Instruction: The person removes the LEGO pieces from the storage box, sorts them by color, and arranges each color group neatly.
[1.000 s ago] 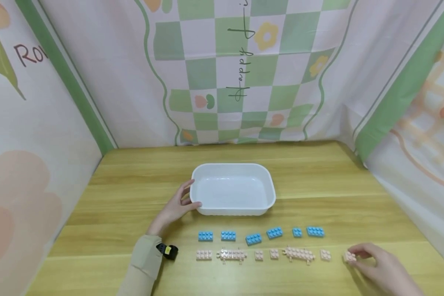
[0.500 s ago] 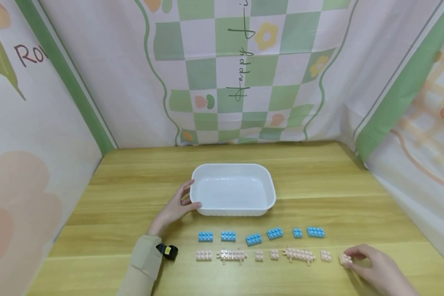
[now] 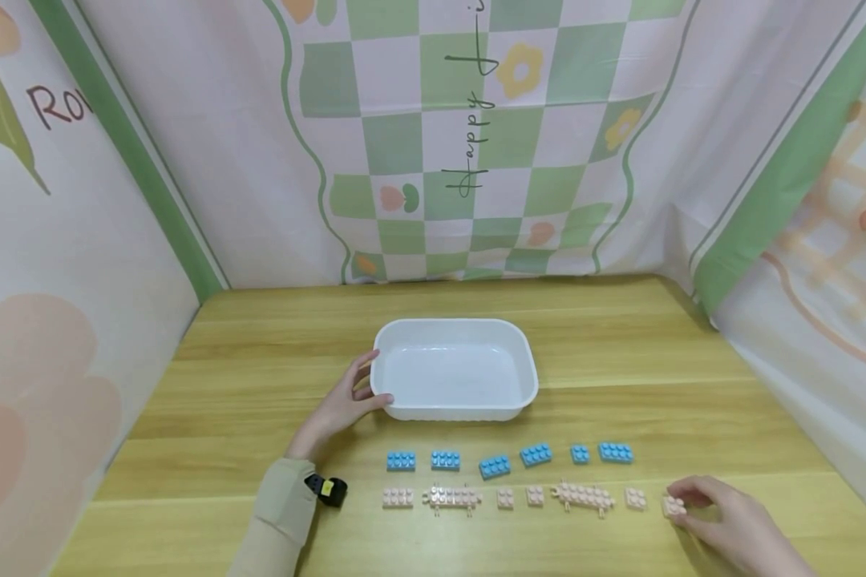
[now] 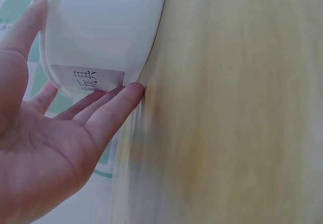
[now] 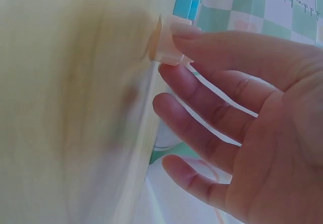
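A white rectangular plastic bin (image 3: 455, 413) stands on the wooden table. My left hand (image 3: 341, 405) holds its left end, thumb at the near corner of the rim. In the left wrist view, the fingers (image 4: 118, 108) lie against the outer wall beside a printed label (image 4: 91, 77). At the right, my right hand (image 3: 736, 517) pinches a pale pink toy brick (image 3: 673, 506) between thumb and fingers, at the table surface. The right wrist view shows the thumb (image 5: 217, 47) over this brick (image 5: 169, 45), with the other fingers spread loosely. Left of it lies another small pink brick (image 3: 635, 498).
Several blue bricks (image 3: 494, 466) form a row in front of the bin. Nearer lies a row of pink pieces, among them two long ones with side pegs (image 3: 452, 497). Patterned cloth (image 3: 469, 144) hangs behind the table (image 3: 260, 336) and at both sides.
My right hand has shifted slightly left with the pink brick, bringing it closer to the pink row; over the last half second it barely moved. The left hand and bin have stayed put.
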Tool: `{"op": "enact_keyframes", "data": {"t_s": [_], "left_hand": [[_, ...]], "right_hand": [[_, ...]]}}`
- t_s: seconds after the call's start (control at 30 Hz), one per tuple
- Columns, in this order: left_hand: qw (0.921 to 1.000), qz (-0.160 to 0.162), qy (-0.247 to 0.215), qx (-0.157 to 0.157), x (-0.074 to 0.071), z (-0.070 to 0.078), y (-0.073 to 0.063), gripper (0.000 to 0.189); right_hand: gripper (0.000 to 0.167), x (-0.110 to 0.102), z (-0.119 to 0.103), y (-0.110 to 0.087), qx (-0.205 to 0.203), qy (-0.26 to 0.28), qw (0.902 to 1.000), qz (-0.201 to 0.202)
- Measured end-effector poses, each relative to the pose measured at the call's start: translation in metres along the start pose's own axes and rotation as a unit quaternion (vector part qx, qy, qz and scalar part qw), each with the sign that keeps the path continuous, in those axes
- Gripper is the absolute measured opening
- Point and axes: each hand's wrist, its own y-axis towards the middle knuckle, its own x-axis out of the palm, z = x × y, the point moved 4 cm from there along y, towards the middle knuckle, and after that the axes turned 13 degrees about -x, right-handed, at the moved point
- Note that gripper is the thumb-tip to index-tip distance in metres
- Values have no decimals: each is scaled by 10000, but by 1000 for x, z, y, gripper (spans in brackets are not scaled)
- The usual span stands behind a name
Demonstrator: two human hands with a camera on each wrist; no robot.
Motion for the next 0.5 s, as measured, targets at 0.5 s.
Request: {"op": "enact_keyframes", "data": {"t_s": [0.5], "left_hand": [[10000, -39, -78, 26, 0, -2, 0, 83]], "right_hand": [[35, 2, 0, 0, 14, 17, 10000, -78]]}}
